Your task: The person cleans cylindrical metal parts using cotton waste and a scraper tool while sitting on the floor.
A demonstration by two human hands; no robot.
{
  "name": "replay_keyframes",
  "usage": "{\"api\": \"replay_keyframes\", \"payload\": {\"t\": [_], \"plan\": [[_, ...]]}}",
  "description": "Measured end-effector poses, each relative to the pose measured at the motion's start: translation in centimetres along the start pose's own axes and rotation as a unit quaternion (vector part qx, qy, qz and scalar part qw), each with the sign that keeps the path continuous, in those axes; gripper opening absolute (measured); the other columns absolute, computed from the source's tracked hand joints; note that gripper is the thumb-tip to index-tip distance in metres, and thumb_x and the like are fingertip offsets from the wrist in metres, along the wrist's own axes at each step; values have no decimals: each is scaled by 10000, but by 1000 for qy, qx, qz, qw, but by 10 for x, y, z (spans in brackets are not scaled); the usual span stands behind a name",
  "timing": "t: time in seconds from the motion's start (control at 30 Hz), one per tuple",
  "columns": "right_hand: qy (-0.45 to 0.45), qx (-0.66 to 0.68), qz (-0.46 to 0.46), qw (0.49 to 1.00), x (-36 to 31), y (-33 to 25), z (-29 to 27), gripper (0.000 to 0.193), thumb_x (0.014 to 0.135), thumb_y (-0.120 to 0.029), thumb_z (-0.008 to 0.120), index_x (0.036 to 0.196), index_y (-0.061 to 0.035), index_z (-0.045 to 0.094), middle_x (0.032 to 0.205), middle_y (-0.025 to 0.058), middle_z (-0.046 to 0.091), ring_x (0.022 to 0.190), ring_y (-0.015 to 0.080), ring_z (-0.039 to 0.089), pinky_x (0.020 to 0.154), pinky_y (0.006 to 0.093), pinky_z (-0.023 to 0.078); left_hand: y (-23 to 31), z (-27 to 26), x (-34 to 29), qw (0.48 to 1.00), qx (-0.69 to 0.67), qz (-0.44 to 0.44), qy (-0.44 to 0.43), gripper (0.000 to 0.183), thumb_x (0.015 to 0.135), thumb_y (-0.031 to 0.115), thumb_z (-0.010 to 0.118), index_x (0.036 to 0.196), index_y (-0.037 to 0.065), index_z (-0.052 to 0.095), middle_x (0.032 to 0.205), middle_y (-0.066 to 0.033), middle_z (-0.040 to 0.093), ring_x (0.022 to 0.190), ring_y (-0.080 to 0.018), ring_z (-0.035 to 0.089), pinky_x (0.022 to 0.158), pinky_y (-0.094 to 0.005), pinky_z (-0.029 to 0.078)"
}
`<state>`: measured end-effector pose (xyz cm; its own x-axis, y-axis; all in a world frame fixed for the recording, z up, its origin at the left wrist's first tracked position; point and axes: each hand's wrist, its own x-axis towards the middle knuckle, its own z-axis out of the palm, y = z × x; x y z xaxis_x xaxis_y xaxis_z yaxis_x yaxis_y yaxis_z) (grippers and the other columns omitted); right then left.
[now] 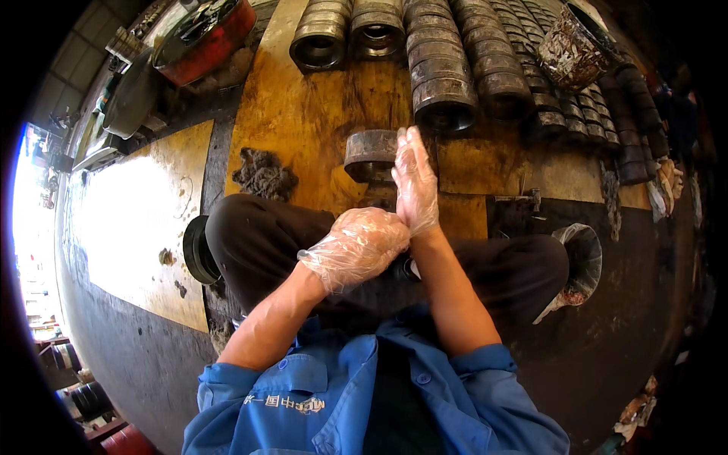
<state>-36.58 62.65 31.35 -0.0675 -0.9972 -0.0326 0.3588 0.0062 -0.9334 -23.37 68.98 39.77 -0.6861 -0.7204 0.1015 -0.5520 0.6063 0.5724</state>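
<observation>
Both hands wear thin clear plastic gloves. My left hand [356,243] is curled closed against the base of my right hand, at the cuff of the right glove. What its fingers hold is hidden. My right hand [417,182] points away from me, edge-on, with its fingers stretched straight and holding nothing. Just beyond it a dark metal ring [369,144] stands on the stained yellow board [318,114]. The right hand covers part of the ring, and I cannot tell whether they touch.
Rows of stacked metal rings [444,83] lie across the board's far side. A grimy bucket [574,49] stands far right, a red drum [205,45] far left. A dirty rag [264,174] lies left of the ring. Beside my right knee is a plastic-lined bin [582,262], by my left a black ring [199,250].
</observation>
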Motion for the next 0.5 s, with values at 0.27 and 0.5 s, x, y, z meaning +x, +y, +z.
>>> {"api": "replay_keyframes", "payload": {"t": [0.27,0.5], "plan": [[2,317,24,948,27,-31,-42,505,1048,-424,477,1381,-45,496,1358,166,581,1185,311,597,1036,536,495,-81,3,15,942,-2,-313,116,194,933,183,651,1039,33,713,950,-181,723,853,-300,708,762,-376,547],[45,391,25,919,32,-27,-72,462,1067,-411,429,1220,-17,615,1171,164,678,1103,327,637,1054,547,476,-150,70,19,844,193,-437,-243,327,797,103,719,1120,56,744,1153,-186,716,1128,-340,676,899,-418,562]]}}
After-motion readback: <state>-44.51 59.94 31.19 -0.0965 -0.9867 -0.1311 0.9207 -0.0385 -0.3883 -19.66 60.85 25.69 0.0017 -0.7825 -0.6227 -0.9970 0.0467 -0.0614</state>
